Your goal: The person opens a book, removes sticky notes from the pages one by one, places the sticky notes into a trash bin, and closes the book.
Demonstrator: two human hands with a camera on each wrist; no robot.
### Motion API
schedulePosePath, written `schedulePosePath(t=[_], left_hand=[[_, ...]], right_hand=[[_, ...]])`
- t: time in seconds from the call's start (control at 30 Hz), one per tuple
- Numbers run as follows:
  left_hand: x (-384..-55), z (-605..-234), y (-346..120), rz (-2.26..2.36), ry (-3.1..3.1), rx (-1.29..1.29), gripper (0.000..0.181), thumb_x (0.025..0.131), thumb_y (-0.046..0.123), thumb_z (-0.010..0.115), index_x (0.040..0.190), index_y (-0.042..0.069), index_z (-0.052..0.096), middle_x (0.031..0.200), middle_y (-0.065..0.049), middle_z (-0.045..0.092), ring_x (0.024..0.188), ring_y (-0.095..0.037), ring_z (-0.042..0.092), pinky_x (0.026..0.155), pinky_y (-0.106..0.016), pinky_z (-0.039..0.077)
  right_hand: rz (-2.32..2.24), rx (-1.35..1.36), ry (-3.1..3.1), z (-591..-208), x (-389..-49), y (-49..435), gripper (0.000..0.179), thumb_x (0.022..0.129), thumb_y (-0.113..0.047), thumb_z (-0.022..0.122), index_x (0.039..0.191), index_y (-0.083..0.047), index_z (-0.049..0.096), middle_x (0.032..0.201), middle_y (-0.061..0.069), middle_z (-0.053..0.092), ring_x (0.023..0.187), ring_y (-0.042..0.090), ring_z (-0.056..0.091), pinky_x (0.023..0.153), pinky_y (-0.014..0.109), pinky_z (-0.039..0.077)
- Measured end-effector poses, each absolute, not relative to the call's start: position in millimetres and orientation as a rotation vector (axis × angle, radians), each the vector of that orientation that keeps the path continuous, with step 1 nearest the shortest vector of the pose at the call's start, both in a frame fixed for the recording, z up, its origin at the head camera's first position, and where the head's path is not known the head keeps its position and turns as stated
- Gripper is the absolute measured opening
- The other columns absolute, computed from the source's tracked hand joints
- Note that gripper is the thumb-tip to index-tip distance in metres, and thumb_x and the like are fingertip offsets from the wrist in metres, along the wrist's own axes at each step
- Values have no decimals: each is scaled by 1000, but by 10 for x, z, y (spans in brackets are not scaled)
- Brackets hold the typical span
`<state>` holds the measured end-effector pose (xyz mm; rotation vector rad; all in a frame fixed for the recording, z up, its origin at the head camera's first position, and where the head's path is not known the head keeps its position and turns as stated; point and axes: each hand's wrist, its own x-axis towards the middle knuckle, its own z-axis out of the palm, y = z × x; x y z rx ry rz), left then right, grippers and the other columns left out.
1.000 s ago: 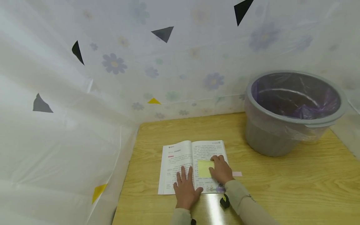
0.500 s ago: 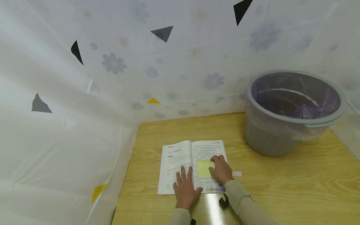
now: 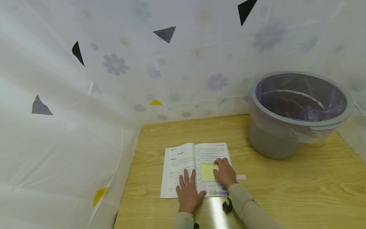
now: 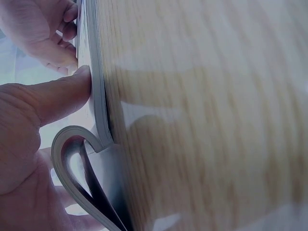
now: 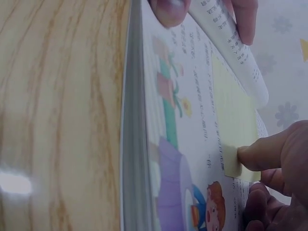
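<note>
An open book (image 3: pixel 178 159) with printed text lies on the table. My left hand (image 3: pixel 189 194) rests with spread fingers over its lower middle, at the gutter. In the left wrist view the left thumb (image 4: pixel 65 96) lies at the book's bottom edge, and the pages bulge beside it. On the right-hand page is a yellow sticky note (image 3: pixel 208 172). My right hand (image 3: pixel 226 173) pinches the note's right side with curled fingers. In the right wrist view the right thumb (image 5: pixel 260 153) is on the sticky note, near a corner; what the other fingertips touch is partly hidden.
A pink paper tab (image 3: pixel 241 176) sticks out past the book's right edge. At the back right stands a grey bucket (image 3: pixel 268 140) lined with a clear purple-tinted bag. Wood-grain table (image 3: pixel 274 187) surrounds the book; a plastic-covered wall (image 3: pixel 183 73) rises behind.
</note>
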<state>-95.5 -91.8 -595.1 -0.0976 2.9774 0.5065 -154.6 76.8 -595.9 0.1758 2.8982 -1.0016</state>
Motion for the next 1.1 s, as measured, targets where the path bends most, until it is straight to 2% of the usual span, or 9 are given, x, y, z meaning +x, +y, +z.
schedulePosePath(t=[1.1], left_hand=[[-951, -5900, -914, 533, 2969, -100, 95, 74, 47, 82, 154, 24, 36, 166, -13, 23, 149, -45, 28, 109, -70, 32]], right_hand=[[-1037, 183, 2886, -5982, -1547, 775, 30, 88, -17, 66, 117, -9, 63, 114, 13, 56, 78, 21, 55, 70, 41, 49]])
